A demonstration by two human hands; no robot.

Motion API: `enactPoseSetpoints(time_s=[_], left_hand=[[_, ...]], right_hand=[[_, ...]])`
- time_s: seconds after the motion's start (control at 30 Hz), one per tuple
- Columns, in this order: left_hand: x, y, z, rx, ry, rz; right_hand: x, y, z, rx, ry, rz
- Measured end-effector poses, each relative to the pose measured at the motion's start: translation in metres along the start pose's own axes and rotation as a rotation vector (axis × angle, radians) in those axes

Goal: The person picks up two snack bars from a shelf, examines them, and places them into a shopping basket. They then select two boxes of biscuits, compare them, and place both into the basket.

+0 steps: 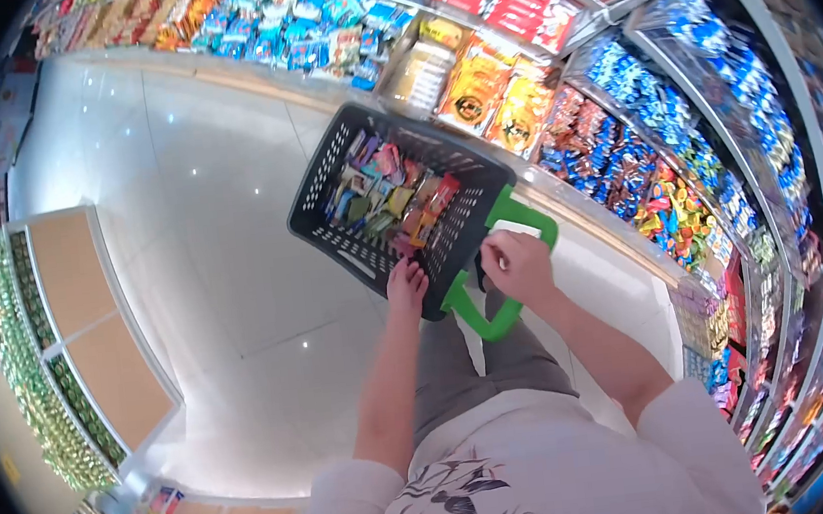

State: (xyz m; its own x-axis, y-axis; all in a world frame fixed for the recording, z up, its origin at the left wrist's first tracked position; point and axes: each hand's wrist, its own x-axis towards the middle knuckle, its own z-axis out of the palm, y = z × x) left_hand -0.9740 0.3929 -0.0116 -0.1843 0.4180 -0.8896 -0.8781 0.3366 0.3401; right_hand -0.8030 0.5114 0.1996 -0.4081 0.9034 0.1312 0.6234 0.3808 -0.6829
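Observation:
A dark grey shopping basket with perforated sides stands tilted in the view in front of my legs. Many small, colourful wrapped snacks lie loose inside it. My left hand is at the basket's near side, fingers loosely bent and apart, its fingertips close to a pink packet. Beside the green handle, my right hand is closed, with a white piece just beyond its knuckles. What lies inside those fingers, if anything, is hidden.
Along the far side and right runs a display of packaged snacks, with orange bags, blue packets and wrapped sweets. Wooden-fronted cabinets stand at left. Glossy pale floor tiles lie between.

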Motion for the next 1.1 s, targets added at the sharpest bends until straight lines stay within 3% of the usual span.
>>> enactPoseSetpoints(time_s=[0.1,0.3,0.63,0.77,0.87,0.97,1.0,1.07,1.1], left_hand=[[-0.048,-0.002,0.001,0.017,0.006,0.015],[-0.101,0.01,0.02,0.118,-0.064,0.072],[-0.129,0.03,0.049,0.488,-0.254,0.228],[-0.085,0.035,0.016,0.439,-0.132,0.195],[-0.012,0.03,0.005,0.427,-0.077,0.177],[0.063,0.032,0.005,0.142,-0.055,0.13],[0.098,0.032,0.007,0.353,0.047,0.188],[0.171,0.011,-0.005,0.777,0.26,0.282],[0.204,-0.002,-0.011,1.125,0.468,0.451]], right_hand=[[0.003,-0.001,0.004,0.054,0.084,-0.038],[0.011,-0.005,0.012,0.044,0.024,0.031],[0.022,-0.006,0.033,0.041,0.024,0.031],[0.019,0.011,0.029,-0.071,-0.055,-0.033],[0.022,0.012,0.027,-0.128,-0.093,-0.069],[0.018,0.012,0.031,-0.157,-0.066,-0.118],[0.017,0.015,0.031,-0.197,-0.028,-0.181],[0.019,0.012,0.031,-0.179,-0.07,-0.09],[0.018,0.011,0.033,-0.184,-0.083,-0.066]])
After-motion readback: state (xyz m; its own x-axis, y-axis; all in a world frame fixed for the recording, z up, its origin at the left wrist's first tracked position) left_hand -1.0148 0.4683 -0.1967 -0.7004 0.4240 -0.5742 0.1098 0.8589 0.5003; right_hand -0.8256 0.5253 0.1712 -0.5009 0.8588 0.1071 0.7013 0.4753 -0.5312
